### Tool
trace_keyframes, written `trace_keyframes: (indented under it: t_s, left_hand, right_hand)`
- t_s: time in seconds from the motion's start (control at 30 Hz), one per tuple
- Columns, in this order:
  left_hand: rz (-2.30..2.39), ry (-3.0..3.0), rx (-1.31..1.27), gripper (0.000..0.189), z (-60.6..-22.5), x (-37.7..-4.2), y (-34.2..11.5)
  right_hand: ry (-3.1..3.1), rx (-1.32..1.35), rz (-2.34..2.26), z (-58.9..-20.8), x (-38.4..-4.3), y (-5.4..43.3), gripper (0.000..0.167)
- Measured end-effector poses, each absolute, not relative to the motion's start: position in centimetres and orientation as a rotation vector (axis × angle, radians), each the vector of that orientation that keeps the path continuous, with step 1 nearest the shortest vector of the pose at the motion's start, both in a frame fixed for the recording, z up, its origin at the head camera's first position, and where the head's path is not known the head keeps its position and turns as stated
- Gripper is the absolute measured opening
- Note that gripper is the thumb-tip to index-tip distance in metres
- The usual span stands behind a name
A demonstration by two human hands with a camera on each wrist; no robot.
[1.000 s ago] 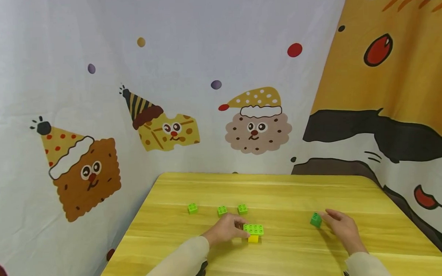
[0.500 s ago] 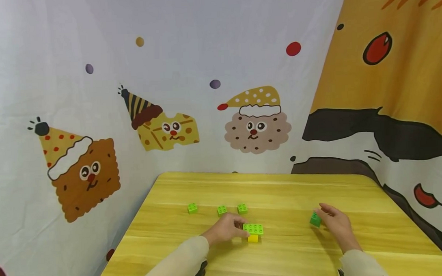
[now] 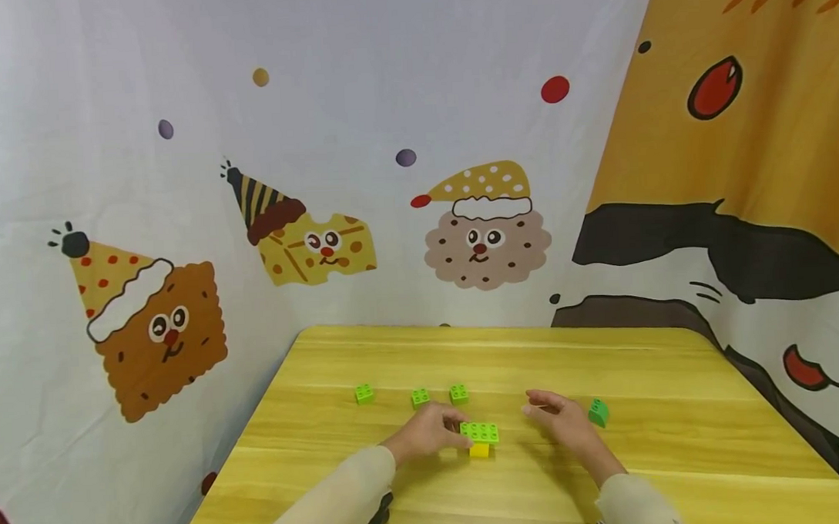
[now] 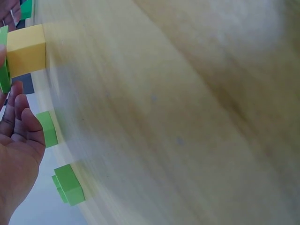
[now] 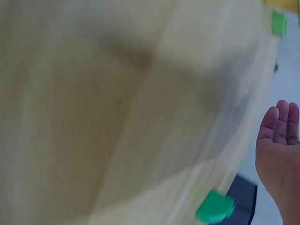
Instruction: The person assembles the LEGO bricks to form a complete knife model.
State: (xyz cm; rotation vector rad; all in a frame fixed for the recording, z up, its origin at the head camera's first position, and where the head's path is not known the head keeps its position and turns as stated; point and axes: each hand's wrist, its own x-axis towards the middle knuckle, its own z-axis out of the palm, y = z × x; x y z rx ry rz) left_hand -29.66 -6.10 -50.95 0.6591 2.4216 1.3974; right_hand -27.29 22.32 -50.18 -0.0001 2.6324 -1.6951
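My left hand [image 3: 431, 433] pinches the left end of a flat light-green toy brick [image 3: 479, 432], its studs facing up. Under that plate a yellow brick [image 3: 479, 449] stands on the table. In the left wrist view the yellow brick [image 4: 27, 50] shows beside the left fingers [image 4: 18, 112]. Between the stack and a dark-green brick with a curved side [image 3: 598, 412], my right hand [image 3: 568, 426] is held over the table, holding nothing. Its fingers [image 5: 281, 124] look straight in the right wrist view.
Three small light-green bricks lie farther back: one at the left [image 3: 365, 394], one just behind the left hand [image 3: 420, 398], one right of it [image 3: 459, 394]. A printed cloth [image 3: 366, 310] hangs behind the wooden table [image 3: 533, 350].
My right hand has left the dark-green brick and moved left toward the stack. That brick now sits turned a little. The left hand stays at the light-green plate.
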Motion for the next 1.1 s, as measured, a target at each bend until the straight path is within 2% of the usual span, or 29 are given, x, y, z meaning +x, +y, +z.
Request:
trace_keyframes:
  t_s: [0.1, 0.3, 0.9, 1.1]
  left_hand:
    - [1.378, 2.439, 0.662, 0.032, -51.0, -29.8, -6.1]
    - [1.35, 2.47, 0.675, 0.03, -51.0, -29.9, -5.9]
    - [1.357, 2.487, 0.754, 0.025, -51.3, -29.7, -5.9]
    - [1.376, 2.443, 0.777, 0.053, -51.5, -29.8, -6.8]
  right_hand:
    - [2.594, -0.03, -1.7, -50.5, -27.0, 20.7, 0.05]
    - [2.514, -0.164, -1.685, -51.0, -26.3, 19.0, 0.053]
    - [2.353, -0.322, -1.803, -52.8, -25.7, 18.1, 0.046]
    - [2.368, -0.296, -1.79, -52.9, -25.7, 18.0, 0.045]
